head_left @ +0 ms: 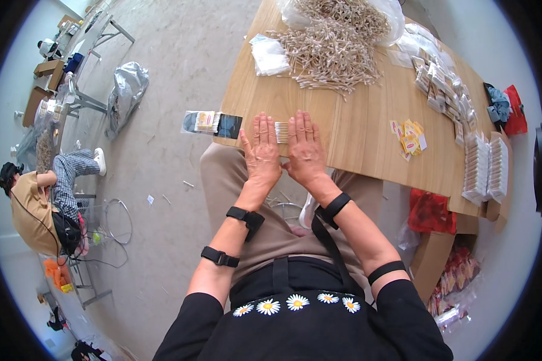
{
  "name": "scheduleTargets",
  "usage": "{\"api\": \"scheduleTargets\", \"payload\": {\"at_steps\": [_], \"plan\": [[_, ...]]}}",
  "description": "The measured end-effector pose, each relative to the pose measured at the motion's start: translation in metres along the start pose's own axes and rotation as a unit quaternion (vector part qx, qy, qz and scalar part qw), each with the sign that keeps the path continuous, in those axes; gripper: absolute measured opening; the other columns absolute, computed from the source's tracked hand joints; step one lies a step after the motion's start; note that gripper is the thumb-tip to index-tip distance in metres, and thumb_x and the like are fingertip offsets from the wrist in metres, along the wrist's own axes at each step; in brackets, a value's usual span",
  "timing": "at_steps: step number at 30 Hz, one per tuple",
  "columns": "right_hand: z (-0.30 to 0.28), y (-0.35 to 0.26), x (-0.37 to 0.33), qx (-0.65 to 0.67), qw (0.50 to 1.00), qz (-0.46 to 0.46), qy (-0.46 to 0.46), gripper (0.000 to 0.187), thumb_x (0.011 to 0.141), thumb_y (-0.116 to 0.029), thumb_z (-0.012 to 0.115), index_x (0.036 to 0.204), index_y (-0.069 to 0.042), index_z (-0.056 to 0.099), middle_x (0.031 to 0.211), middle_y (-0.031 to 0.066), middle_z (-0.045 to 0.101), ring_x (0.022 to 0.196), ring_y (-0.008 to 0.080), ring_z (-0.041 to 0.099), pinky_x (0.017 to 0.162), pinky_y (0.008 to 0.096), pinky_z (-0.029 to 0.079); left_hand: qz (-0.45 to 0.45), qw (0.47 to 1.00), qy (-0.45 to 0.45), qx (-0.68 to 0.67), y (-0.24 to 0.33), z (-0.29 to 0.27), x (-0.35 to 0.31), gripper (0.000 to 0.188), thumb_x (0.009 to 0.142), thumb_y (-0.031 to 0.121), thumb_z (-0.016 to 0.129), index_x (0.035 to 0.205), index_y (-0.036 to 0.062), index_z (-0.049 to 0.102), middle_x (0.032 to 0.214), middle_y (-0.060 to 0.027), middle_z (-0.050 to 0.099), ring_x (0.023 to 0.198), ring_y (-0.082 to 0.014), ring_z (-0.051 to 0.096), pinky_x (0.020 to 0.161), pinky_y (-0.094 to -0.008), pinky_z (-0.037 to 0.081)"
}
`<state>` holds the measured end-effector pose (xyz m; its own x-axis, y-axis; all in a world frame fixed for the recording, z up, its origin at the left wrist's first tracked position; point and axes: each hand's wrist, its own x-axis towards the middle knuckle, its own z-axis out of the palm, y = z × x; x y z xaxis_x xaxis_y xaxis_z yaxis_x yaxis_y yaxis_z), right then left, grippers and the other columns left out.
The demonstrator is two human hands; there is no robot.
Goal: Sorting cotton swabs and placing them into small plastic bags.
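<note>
Both hands lie palm down and flat at the table's near edge, fingers straight. A short row of cotton swabs (281,132) sits side by side between them. My left hand (261,147) borders the row on its left, and my right hand (306,147) borders it on the right. The swabs' lower part is partly hidden by the hands. Left of my left hand, a dark flat pad (229,126) lies at the table edge. A clear packet of swabs (206,122) juts out beyond it over the edge.
A large heap of loose cotton swabs (331,54) covers the table's far part, beside clear plastic bags (270,56). Yellow cards (409,138) lie to the right. Filled packets (442,90) and stacked packs (477,168) line the right edge. Another person (36,210) sits at far left.
</note>
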<state>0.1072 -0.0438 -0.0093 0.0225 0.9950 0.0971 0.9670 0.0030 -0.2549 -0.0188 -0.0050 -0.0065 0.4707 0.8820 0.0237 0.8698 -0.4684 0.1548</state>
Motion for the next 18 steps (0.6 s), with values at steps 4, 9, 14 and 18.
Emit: {"api": "scheduleTargets", "payload": {"at_steps": [4,9,14,18], "plan": [[0.005,-0.011,0.002,-0.010,0.999,0.001,0.032,0.109,0.065,-0.025,0.085,0.150,0.008,0.026,0.160,0.0268,0.020,0.152,0.0403,0.014,0.123,0.0483,0.015,0.008,0.998,0.041,0.037,-0.003,0.012,0.000,0.109,0.066,0.022,0.080,0.155,-0.0006,0.022,0.164,-0.0167,0.016,0.155,-0.0294,0.008,0.120,-0.0645,0.004],[0.007,-0.010,0.002,0.002,1.000,-0.002,0.020,0.107,0.064,-0.024,0.084,0.149,0.009,0.027,0.159,0.0276,0.021,0.151,0.0414,0.016,0.123,0.0476,0.016,0.008,0.999,0.015,0.028,-0.008,0.005,-0.002,0.109,0.065,0.021,0.080,0.155,0.0003,0.023,0.164,-0.0168,0.017,0.155,-0.0296,0.008,0.118,-0.0659,0.005],[0.006,-0.005,0.002,-0.033,0.998,-0.011,0.042,0.096,0.071,-0.022,0.077,0.148,0.009,0.031,0.158,0.0271,0.024,0.150,0.0408,0.018,0.124,0.0469,0.016,0.010,0.993,0.065,-0.101,-0.014,-0.025,-0.024,0.082,0.069,0.015,0.080,0.144,0.0086,0.047,0.162,-0.0164,0.024,0.154,-0.0320,0.012,0.117,-0.0668,0.006],[0.005,-0.008,0.002,-0.027,0.999,-0.007,0.031,0.094,0.071,-0.021,0.076,0.148,0.009,0.031,0.158,0.0270,0.025,0.150,0.0404,0.019,0.124,0.0467,0.016,0.002,0.979,0.071,-0.189,-0.016,-0.029,-0.034,0.060,0.070,0.011,0.081,0.127,0.0130,0.065,0.159,-0.0164,0.031,0.153,-0.0336,0.016,0.117,-0.0677,0.008]]}}
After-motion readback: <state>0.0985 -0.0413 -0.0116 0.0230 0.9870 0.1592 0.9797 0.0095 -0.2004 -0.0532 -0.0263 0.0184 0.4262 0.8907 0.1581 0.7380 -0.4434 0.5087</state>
